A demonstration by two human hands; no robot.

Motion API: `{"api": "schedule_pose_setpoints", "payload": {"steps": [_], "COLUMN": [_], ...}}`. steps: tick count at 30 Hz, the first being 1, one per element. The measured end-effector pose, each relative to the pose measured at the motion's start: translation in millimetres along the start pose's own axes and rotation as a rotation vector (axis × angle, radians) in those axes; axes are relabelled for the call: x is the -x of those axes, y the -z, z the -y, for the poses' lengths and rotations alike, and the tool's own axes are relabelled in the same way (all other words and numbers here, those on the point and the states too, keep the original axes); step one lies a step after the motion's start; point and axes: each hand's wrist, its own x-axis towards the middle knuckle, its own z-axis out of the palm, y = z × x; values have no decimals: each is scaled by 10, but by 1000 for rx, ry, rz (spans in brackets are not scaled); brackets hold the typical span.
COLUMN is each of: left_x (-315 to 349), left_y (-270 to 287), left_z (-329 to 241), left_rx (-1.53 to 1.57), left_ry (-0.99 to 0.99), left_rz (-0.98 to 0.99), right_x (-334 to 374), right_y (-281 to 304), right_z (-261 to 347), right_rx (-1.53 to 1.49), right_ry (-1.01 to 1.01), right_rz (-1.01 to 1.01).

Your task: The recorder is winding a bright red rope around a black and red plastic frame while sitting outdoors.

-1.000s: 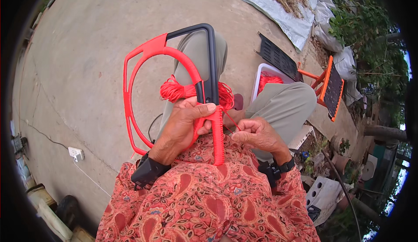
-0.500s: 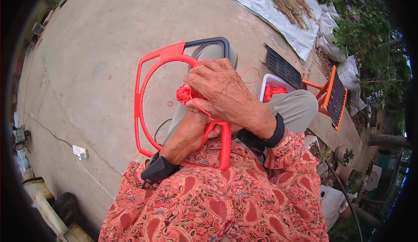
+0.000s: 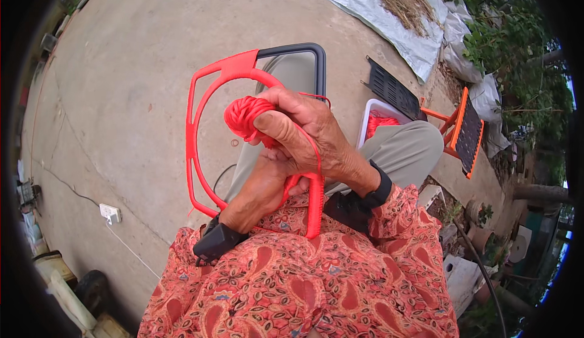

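Observation:
My right hand (image 3: 304,134) is closed around a small bundle of bright red cord (image 3: 244,116), its thumb pressed along the near side. A strand runs from the bundle across the back of that hand toward the frame. Just below, my left hand (image 3: 267,171) grips the cord-wrapped frame (image 3: 192,140), with fingertips showing at the inner ring's near right part. The frame rests on my lap, a rounded rectangle with a curved inner ring. Red cord covers most of it, while the far right corner is bare dark tube (image 3: 322,70). My right hand hides part of the ring.
Right of my knee stands a white bin (image 3: 366,116) holding more red cord. Beyond it are a black slatted panel (image 3: 392,87) and an orange-framed stool (image 3: 467,132). A silvery sheet (image 3: 420,52) bears dry stalks. A white power strip (image 3: 110,214) lies on the concrete at left.
My right hand has turned thumb-up, bringing the cord bundle up and to the left into fuller view. The left hand keeps its grip on the frame, which has shifted only slightly.

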Motion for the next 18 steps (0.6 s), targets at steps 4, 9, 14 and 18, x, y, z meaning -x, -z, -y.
{"api": "schedule_pose_setpoints", "payload": {"steps": [4,9,14,18], "left_x": [3,46,30,47], "left_y": [-88,80,46,75], "left_z": [-84,-108,-60,-143], "left_rx": [-4,5,-8,-9], "left_ry": [7,65,77,82], "left_rz": [-15,-102,-50,-90], "right_x": [157,632,1372,1756], "right_y": [219,823,1446,2226], "right_z": [194,235,0,-34], "right_rx": [95,795,1017,1216], "right_ry": [-13,152,-386,-631], "right_rz": [-279,-221,-285,-684]}}
